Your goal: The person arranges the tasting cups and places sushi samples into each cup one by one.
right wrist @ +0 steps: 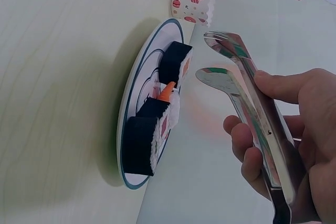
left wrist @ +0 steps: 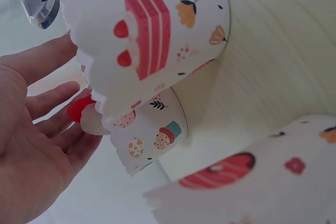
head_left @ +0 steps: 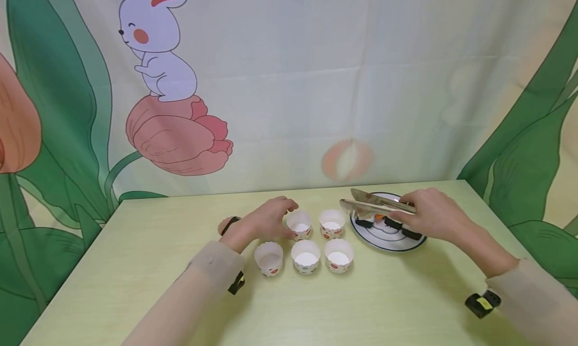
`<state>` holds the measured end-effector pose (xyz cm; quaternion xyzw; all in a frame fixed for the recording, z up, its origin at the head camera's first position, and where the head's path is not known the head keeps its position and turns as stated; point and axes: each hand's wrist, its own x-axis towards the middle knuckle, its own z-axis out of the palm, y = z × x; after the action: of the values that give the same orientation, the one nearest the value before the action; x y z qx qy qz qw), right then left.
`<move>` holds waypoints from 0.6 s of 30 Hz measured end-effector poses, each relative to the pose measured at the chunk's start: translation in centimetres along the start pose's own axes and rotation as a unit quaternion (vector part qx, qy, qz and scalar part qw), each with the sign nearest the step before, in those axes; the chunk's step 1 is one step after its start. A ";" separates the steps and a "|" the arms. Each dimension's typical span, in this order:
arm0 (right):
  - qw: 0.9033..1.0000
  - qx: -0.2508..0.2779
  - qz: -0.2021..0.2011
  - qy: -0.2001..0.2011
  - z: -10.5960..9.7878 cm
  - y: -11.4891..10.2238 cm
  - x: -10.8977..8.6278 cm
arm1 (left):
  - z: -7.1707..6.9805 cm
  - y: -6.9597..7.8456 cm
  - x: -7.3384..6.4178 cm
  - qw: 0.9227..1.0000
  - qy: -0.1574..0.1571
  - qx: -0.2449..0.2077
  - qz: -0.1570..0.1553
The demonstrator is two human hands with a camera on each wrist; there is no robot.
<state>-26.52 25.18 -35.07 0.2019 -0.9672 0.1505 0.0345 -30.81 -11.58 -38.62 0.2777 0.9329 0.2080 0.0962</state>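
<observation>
I'm at what looks like a little play or display corner; what kind of building or room holds it, I can't tell. A creased, printed cloth (head_left: 289,85) spans the top of the head view, with a cartoon rabbit (head_left: 164,60) at upper left and big green leaves (head_left: 528,170) along both sides. Across the lower half, my pale worktop (head_left: 135,276) carries patterned paper cups (head_left: 305,266) and a plate (head_left: 387,244).
</observation>
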 end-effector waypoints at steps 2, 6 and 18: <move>1.000 0.001 0.003 -0.003 -0.1 0.2 -0.1 | 0.1 0.1 0.1 1.000 -0.001 0.003 0.000; 1.000 0.006 0.009 -0.015 -0.3 0.4 -0.3 | 0.2 0.2 0.4 1.000 -0.006 0.007 -0.002; 0.999 0.013 0.025 -0.041 -0.5 1.2 -0.5 | 0.5 0.2 1.1 0.999 -0.021 0.025 -0.011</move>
<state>-26.57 26.60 -35.01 0.1845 -0.9703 0.1558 -0.0114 -31.46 -10.64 -39.01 0.2740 0.9387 0.1773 0.1108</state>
